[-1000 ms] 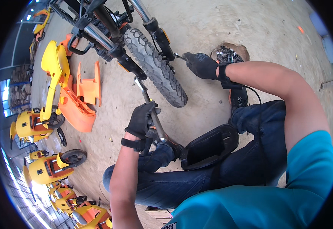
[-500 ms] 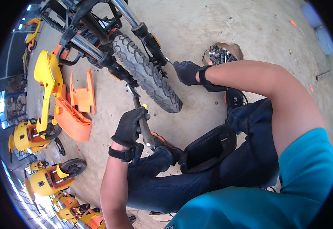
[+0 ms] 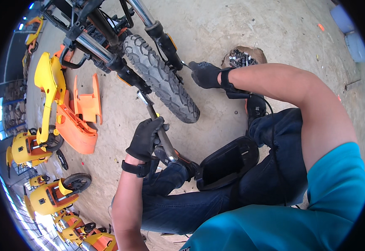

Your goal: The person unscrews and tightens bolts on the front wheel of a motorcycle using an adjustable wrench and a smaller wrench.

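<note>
A black front fork (image 3: 163, 44) straddles a knobby tyre (image 3: 157, 75). My left hand (image 3: 147, 136), in a black glove, is closed around a long metal wrench (image 3: 165, 144); its upper end reaches the bottom of the fork's left leg. My right hand (image 3: 204, 74), also gloved, grips a small metal tool at the bottom of the other leg, mostly hidden by the fingers. A black oblong shell (image 3: 216, 169) lies between my legs.
Yellow panels (image 3: 48, 71) and orange panels (image 3: 86, 104) lie on the concrete floor (image 3: 274, 37) at left, beside yellow scooters (image 3: 27, 150). Beyond my right hand is a container of small parts (image 3: 241, 56). Pale blue containers (image 3: 350, 37) stand far right.
Since one second ago the fork, floor items and both hands have shifted leftward in view. Both hands keep hold of their tools at the fork legs.
</note>
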Tool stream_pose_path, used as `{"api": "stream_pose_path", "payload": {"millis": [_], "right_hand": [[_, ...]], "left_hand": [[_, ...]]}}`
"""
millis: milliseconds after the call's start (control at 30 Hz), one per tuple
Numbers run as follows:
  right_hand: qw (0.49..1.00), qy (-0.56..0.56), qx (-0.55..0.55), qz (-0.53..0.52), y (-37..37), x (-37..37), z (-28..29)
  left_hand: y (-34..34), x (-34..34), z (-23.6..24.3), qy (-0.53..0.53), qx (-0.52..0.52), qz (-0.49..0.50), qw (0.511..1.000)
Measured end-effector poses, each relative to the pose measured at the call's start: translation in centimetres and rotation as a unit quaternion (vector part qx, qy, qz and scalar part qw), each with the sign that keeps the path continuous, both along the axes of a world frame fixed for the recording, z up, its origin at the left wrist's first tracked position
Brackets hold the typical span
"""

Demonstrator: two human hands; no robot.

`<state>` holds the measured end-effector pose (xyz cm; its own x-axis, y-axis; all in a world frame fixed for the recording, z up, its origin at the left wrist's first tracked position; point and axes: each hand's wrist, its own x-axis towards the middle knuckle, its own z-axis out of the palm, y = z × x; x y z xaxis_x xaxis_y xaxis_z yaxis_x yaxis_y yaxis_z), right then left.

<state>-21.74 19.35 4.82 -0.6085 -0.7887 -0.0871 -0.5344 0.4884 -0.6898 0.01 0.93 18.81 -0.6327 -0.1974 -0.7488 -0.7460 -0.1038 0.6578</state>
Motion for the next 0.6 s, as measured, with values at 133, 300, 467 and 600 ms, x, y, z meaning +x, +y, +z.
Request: {"api": "stream_pose_path", "payload": {"millis": [133, 300, 467, 600], "right_hand": [[1.0, -0.006, -0.006, -0.009, 0.1, 0.2, 0.5], [0.997, 0.05, -0.044, -0.024, 0.0, 1.0, -1.9], [0.996, 0.08, -0.029, -0.003, -0.1, 1.2, -1.4], [0.999, 0.039, 0.022, -0.001, 0.2, 0.2, 0.0]], "left_hand": [[0.3, -0.3, 0.3, 0.003, -0.003, -0.009, 1.0], [-0.1, -0.4, 0.4, 0.014, -0.094, -0.117, 0.989], [-0.4, 0.1, 0.0, 0.023, -0.052, -0.077, 0.995], [0.3, -0.3, 0.4, -0.012, -0.004, -0.027, 1.0]]}}
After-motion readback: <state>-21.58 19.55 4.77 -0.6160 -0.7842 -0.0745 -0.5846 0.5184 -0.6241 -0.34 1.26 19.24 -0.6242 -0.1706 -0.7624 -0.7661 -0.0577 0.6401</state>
